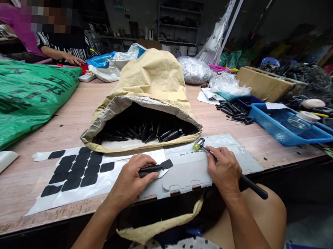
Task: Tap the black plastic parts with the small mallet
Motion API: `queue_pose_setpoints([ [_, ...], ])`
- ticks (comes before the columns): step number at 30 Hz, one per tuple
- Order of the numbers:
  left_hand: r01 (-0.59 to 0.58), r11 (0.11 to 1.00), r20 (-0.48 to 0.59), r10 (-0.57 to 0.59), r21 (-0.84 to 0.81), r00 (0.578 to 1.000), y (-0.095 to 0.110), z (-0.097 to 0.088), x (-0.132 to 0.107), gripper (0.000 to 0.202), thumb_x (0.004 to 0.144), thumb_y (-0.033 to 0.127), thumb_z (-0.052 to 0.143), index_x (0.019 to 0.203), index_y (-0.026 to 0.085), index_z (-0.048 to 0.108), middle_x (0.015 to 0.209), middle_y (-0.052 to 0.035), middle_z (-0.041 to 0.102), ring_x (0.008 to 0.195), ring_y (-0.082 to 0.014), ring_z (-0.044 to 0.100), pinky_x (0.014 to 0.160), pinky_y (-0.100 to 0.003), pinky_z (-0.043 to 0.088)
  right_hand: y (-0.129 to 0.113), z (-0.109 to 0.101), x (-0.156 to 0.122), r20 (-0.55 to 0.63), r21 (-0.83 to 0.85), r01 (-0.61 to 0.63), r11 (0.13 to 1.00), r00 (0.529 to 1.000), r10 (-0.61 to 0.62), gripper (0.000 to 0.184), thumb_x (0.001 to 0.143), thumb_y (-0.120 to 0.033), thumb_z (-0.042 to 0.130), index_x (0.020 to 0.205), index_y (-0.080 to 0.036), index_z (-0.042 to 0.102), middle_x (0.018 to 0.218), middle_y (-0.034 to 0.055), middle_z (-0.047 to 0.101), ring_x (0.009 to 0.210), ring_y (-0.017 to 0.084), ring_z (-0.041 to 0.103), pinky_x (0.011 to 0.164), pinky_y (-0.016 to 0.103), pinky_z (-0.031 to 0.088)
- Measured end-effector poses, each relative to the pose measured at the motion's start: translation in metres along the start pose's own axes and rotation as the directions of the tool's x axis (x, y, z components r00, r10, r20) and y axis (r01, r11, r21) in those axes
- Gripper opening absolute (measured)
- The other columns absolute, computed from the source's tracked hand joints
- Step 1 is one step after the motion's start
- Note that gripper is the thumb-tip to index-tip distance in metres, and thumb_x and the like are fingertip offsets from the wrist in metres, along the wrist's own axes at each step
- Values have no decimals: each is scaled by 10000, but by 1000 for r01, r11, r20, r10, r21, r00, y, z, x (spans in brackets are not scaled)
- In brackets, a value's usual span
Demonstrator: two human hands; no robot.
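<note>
I've got the left grip closed round a black rod at the tabletop's near edge, tip at a black pad; right grip holds the hammer, head on the grey sheet.

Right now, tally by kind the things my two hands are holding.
In right hand, small black-handled hammer with yellow-green head: 1
In left hand, slim black plastic stick: 1
Total: 2
</note>
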State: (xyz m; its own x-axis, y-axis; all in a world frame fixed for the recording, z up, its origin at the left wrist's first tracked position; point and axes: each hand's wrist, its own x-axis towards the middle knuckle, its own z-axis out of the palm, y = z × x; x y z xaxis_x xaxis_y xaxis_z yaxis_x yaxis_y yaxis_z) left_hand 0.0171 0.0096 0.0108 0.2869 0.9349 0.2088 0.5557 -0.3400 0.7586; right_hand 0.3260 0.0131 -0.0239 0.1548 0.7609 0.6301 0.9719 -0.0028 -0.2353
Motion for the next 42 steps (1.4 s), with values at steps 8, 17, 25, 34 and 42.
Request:
queue_pose_setpoints([
  [8, 38, 991, -36, -33, 130, 999, -8, -5, -6, 162, 818, 304, 765, 966, 245, 738, 934, -34, 666, 964, -261, 545, 854, -394, 431, -1, -13, 4, 86, 132, -41, 990, 996, 30, 268, 944, -235, 575, 1155, -254, 740, 950, 45, 697, 926, 223, 621, 823, 357, 476],
  [17, 154, 980, 34, -159, 123, 987, 0, -4, 1, 149, 789, 279, 796, 930, 269, 750, 936, 8, 712, 981, -247, 541, 865, -373, 389, -76, -61, -17, 149, 665, 41, 746, 971, -187, 356, 980, -147, 546, 1290, -269, 671, 1088, 57, 682, 1018, 179, 651, 905, 314, 537],
  [25, 145, 982, 36, -150, 125, 988, 1, -4, 0, 131, 801, 288, 799, 928, 268, 781, 893, 3, 693, 947, -232, 531, 850, -359, 380, -112, -54, -32, 68, 724, 193, 662, 935, -347, 575, 926, 16, 492, 1419, -263, 592, 1000, 71, 607, 908, 165, 607, 775, 303, 543],
  [34, 141, 984, 22, -145, 111, 989, -1, -3, 0, 129, 785, 257, 795, 910, 291, 792, 892, 7, 702, 951, -233, 538, 877, -373, 380, -108, -48, -35, 113, 628, 197, 752, 934, -339, 563, 922, 18, 471, 1386, -260, 623, 928, 57, 594, 846, 162, 589, 734, 295, 528],
  [42, 123, 985, 13, -126, 118, 992, -4, -2, 0, 131, 798, 293, 788, 929, 289, 798, 891, -2, 710, 944, -242, 543, 857, -380, 389, -103, -45, -40, 144, 643, 186, 743, 923, -356, 543, 939, 0, 459, 1391, -257, 618, 910, 54, 606, 839, 163, 599, 726, 295, 525],
])
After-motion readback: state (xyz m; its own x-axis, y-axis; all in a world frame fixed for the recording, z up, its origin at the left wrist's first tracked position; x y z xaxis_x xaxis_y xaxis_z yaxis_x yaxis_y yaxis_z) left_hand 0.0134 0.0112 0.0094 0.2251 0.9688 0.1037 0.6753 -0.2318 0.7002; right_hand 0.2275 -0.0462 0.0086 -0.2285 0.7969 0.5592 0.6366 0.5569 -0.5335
